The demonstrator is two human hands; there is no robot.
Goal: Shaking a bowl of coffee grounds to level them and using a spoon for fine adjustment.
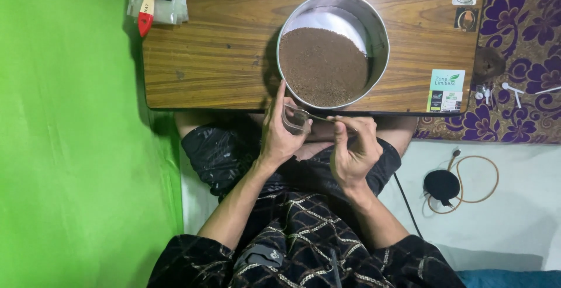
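- Green cloth (pixel 64 130) fills the left of the scene, and a wooden tabletop (pixel 222 48) sits above our lap.
- At the tabletop's left corner we see a brush (pixel 149 2) with a red tip lying on clear packets (pixel 172 4).
- Our left hand (pixel 280 133) is closed around a small clear cup (pixel 295 118), held just below the tabletop's near edge.
- Above the cup stands a round metal pan (pixel 377 37) holding brown powder (pixel 321 66).
- Our right hand (pixel 353 148) pinches a thin spoon (pixel 318 115), its tip reaching the cup.
- Right of the pan, small sachets (pixel 447 89) lie on the tabletop.
- Further right, a purple floral cloth (pixel 526 48) carries white spoons (pixel 514 89), and a black cable coil (pixel 444 184) lies on the pale floor.
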